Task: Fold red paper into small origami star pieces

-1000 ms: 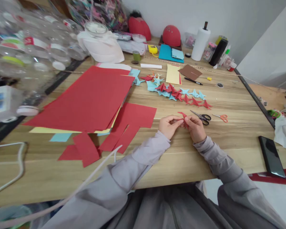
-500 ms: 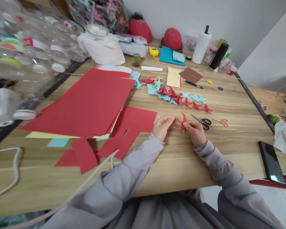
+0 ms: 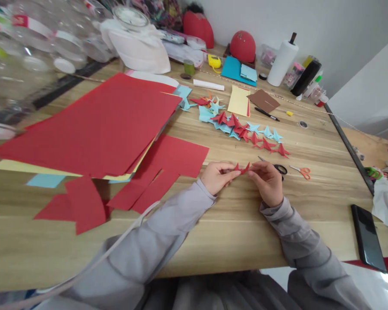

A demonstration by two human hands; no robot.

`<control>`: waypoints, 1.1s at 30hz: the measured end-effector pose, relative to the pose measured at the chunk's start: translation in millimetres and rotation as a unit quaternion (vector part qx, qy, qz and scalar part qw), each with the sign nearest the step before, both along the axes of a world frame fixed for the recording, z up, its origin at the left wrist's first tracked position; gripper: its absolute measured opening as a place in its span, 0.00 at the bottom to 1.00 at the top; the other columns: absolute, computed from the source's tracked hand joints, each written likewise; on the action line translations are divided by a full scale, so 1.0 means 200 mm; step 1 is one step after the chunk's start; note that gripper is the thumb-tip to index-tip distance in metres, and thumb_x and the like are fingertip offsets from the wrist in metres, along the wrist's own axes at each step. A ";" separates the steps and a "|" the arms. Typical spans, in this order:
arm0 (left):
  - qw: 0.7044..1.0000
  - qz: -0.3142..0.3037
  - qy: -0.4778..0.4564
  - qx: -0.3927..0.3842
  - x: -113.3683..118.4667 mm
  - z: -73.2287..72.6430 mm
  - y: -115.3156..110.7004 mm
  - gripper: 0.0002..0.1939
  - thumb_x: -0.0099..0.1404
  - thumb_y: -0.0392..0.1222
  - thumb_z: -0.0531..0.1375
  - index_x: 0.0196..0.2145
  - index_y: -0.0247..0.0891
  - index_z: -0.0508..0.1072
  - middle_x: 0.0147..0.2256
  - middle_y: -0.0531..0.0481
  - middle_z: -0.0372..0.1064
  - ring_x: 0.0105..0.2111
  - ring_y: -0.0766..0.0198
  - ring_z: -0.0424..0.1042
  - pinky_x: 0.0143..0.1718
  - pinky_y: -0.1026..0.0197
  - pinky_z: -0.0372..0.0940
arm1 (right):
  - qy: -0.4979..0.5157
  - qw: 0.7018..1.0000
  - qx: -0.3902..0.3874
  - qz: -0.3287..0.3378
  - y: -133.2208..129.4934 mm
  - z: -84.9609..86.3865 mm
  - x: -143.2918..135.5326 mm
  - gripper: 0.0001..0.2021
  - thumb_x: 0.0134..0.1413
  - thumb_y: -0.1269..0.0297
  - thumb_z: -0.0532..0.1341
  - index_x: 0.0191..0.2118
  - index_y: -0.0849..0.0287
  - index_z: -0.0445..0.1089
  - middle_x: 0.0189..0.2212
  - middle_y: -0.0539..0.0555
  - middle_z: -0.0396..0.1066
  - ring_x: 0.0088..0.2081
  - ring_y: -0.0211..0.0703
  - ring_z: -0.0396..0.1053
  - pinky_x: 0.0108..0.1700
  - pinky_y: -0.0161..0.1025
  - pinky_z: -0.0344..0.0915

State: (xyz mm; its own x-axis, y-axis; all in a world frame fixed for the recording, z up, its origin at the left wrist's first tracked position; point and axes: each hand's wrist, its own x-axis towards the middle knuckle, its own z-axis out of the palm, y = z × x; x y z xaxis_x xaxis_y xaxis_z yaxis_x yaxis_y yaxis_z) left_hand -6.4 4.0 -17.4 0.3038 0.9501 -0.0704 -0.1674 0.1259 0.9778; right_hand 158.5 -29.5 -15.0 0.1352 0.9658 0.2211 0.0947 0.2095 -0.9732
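Observation:
Between my hands is a small folded red paper crane [image 3: 242, 168], low over the table. My left hand [image 3: 218, 176] pinches its left side between thumb and fingers. On the other side, my right hand [image 3: 267, 181] has thumb and fingertips closed at the crane's right tip. Black-handled scissors [image 3: 280, 169] lie partly hidden behind my right hand, and orange-handled scissors [image 3: 305, 172] lie to the right. Rows of folded red cranes [image 3: 255, 138] and light blue cranes [image 3: 267, 131] stand beyond my hands.
Large red sheets [image 3: 100, 125] and cut red pieces [image 3: 86, 204] cover the left side. A phone [image 3: 368, 237] lies at the right edge. Farther back are a pen [image 3: 267, 114], brown paper [image 3: 264, 100], a yellow tape measure [image 3: 214, 61] and plastic bottles [image 3: 67, 43].
The red crane has turned and sits lower between my fingers. My left hand now pinches it, and my right fingers have shifted to its right tip. The camera view has shifted slightly.

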 end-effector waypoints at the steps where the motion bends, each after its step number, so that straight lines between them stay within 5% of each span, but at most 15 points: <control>1: 1.000 0.000 0.003 0.009 0.00 -0.01 0.00 0.14 0.46 0.46 0.69 0.28 0.32 0.78 0.19 0.55 0.64 0.13 0.75 0.58 0.14 0.67 0.52 | -0.005 1.000 0.003 -0.003 0.00 0.00 0.00 0.11 0.44 0.62 0.69 0.35 0.56 0.71 0.29 0.50 0.74 0.30 0.37 0.72 0.34 0.36 0.70; 13: 0.995 0.041 0.017 0.085 0.01 -0.04 0.00 0.09 0.46 0.40 0.69 0.28 0.35 0.80 0.23 0.52 0.67 0.19 0.72 0.60 0.19 0.66 0.55 | 0.004 1.000 -0.016 -0.004 0.01 0.00 -0.01 0.09 0.43 0.61 0.69 0.31 0.56 0.71 0.27 0.49 0.73 0.29 0.37 0.70 0.33 0.36 0.69; 24: 0.996 0.065 0.022 0.054 0.01 -0.02 0.01 0.12 0.39 0.38 0.71 0.26 0.35 0.79 0.28 0.48 0.74 0.27 0.66 0.70 0.32 0.61 0.67 | -0.156 0.986 0.059 0.004 -0.01 0.03 0.01 0.05 0.49 0.62 0.66 0.30 0.56 0.70 0.29 0.52 0.72 0.32 0.39 0.69 0.32 0.37 0.68; 33: 0.999 0.026 -0.012 0.038 0.00 -0.01 -0.01 0.09 0.44 0.39 0.69 0.23 0.33 0.77 0.20 0.53 0.66 0.14 0.73 0.60 0.15 0.67 0.53 | -0.224 0.968 0.110 0.014 -0.02 0.04 0.03 0.03 0.51 0.65 0.64 0.33 0.56 0.70 0.29 0.52 0.72 0.29 0.38 0.68 0.32 0.38 0.67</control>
State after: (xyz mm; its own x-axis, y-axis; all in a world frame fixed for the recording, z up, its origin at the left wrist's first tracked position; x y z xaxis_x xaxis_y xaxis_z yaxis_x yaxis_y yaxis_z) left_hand -7.0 1.9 -18.9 0.2541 0.9671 0.0091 -0.1963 0.0424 0.9796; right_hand 164.0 -32.9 -6.6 -0.0468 0.8906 0.4524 0.4886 0.4155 -0.7672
